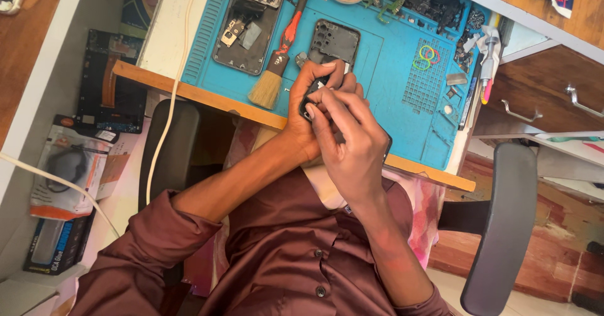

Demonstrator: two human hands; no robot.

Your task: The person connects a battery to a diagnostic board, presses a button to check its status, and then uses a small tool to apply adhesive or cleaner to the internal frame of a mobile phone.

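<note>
While both grip it, phone [313,99] between left hand [308,111] and right hand [349,136].

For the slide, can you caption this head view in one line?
Both hands, left and right, grip a dark phone over a blue repair mat, beside a brush.
</note>
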